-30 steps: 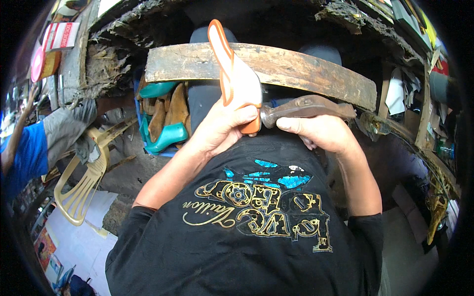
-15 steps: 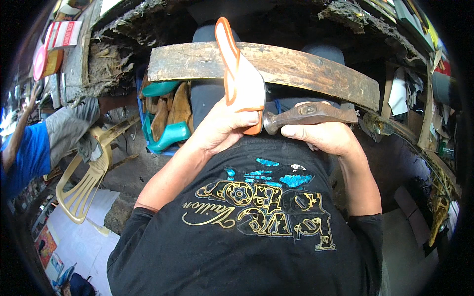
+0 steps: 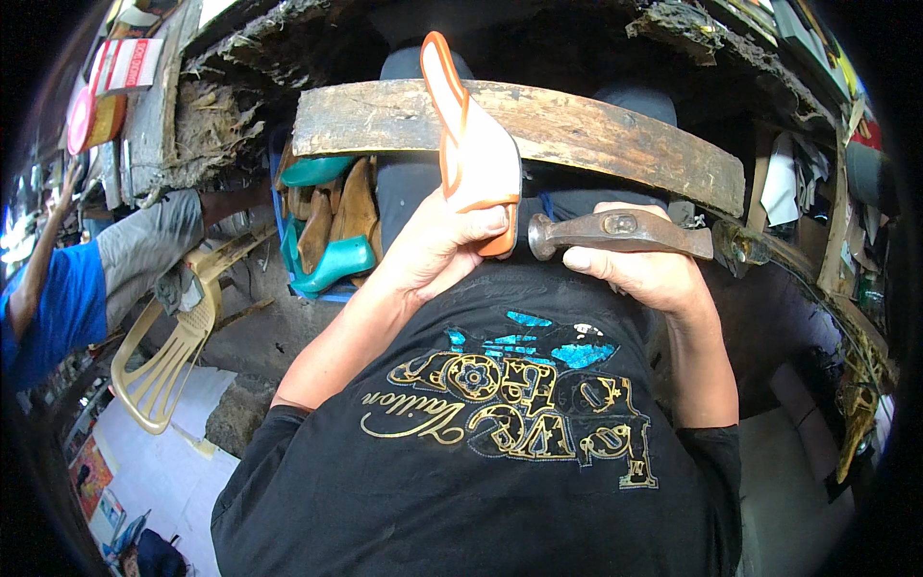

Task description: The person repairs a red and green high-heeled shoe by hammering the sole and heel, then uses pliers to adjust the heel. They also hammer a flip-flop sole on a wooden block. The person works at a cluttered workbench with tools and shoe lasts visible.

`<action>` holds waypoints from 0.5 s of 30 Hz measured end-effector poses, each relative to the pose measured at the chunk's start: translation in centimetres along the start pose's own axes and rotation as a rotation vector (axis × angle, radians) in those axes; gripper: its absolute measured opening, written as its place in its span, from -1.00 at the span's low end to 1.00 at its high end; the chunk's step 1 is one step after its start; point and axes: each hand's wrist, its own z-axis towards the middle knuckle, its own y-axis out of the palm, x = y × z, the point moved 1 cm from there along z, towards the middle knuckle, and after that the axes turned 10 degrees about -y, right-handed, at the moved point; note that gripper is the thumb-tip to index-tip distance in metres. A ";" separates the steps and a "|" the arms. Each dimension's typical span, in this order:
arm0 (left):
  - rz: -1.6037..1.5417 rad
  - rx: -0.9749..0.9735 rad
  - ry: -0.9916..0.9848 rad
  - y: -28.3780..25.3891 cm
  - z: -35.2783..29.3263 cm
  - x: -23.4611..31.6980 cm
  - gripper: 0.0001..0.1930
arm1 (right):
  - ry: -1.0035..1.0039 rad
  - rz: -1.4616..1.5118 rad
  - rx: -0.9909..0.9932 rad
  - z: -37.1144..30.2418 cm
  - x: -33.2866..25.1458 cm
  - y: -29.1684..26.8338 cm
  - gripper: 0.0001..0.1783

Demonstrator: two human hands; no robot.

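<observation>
My left hand (image 3: 447, 240) is closed round the lower end of a white shoe-shaped piece with orange edging (image 3: 481, 159). The piece stands tilted, its narrow end pointing up and away across a thick wooden plank (image 3: 596, 130). My right hand (image 3: 654, 274) grips a hammer (image 3: 620, 234) with a dark, worn steel head. The hammer's round face points left toward the shoe piece, with a small gap between them. My right thumb lies along the near side of the head; the handle is hidden.
Left of my legs, a blue crate (image 3: 279, 207) holds teal and brown wooden shoe lasts (image 3: 336, 264). A beige plastic chair (image 3: 159, 370) stands farther left, beside another person in a blue top (image 3: 58, 298). Ragged, worn bench edges (image 3: 216, 125) run along the far side.
The hammer has shifted slightly right, widening the gap to the shoe piece. My left hand keeps its hold in nearly the same place.
</observation>
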 end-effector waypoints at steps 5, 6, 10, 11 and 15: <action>0.021 0.025 0.020 0.1 0.0 -0.2 -0.51 | -0.022 -0.076 -0.031 -0.1 -0.1 0.6 -0.67; 0.027 0.032 0.027 0.1 0.0 -0.3 -0.51 | -0.062 -0.067 -0.019 -0.1 -0.2 0.9 -0.66; 0.059 0.030 0.039 -0.3 0.1 -0.3 -0.52 | -0.351 -0.441 0.057 -0.2 -0.4 2.5 -0.71; 0.069 0.028 0.054 -0.3 0.1 -0.4 -0.52 | -0.469 -0.369 0.099 -0.3 -0.4 2.6 -0.70; 0.056 -0.033 0.095 -0.5 0.4 -0.4 -0.52 | -0.526 -0.358 0.312 -0.5 -0.3 2.6 -0.69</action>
